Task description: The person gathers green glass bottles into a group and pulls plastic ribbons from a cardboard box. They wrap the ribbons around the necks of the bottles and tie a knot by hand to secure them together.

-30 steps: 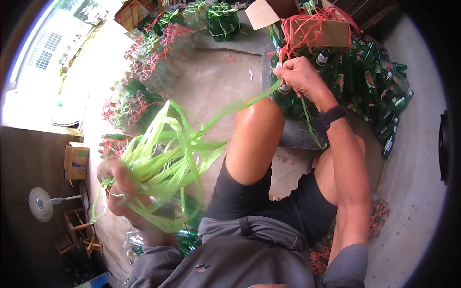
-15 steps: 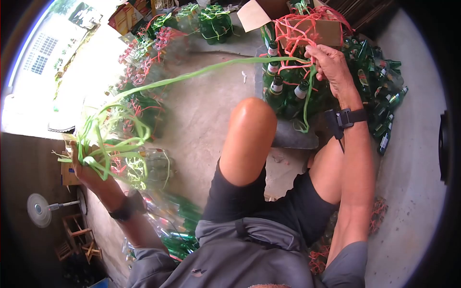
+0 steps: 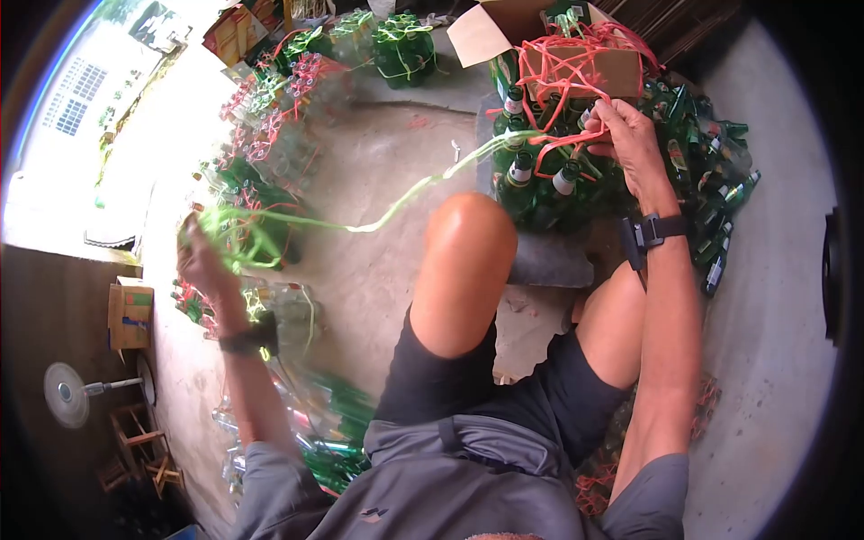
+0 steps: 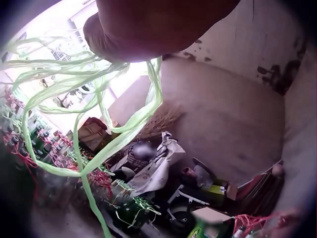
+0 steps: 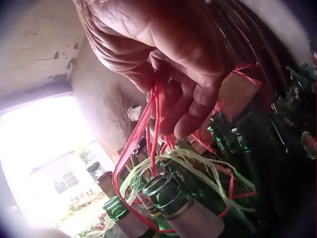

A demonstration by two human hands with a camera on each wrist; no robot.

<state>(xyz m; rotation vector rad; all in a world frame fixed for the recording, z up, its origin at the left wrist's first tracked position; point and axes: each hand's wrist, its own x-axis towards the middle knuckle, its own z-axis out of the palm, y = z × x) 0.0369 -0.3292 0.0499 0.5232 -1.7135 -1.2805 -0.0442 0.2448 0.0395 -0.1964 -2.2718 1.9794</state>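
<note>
In the head view my left hand (image 3: 207, 265), out at the left, grips a loose bundle of light green plastic string (image 3: 256, 243). One strand runs from it across to the green bottles (image 3: 520, 180). My right hand (image 3: 630, 148) pinches red string (image 3: 585, 138) between thumb and fingers above these bottles. The right wrist view shows the red string (image 5: 157, 119) hanging from my fingers, with green string (image 5: 198, 161) around the bottle necks below. Green loops (image 4: 84, 168) hang under my left hand (image 4: 153, 29) in the left wrist view; its fingertips are hidden there.
A cardboard box (image 3: 621, 67) draped in red string stands behind the bottles. Many loose green bottles (image 3: 711, 207) lie at the right. Tied bottle bundles (image 3: 279, 117) line the left side. A fan (image 3: 67, 394) stands at the lower left, near a wooden stool (image 3: 139, 432).
My left hand swung out left, then rose a little, with the green bundle; its long strand went taut, then sagged. My right hand moved right and now pinches red string.
</note>
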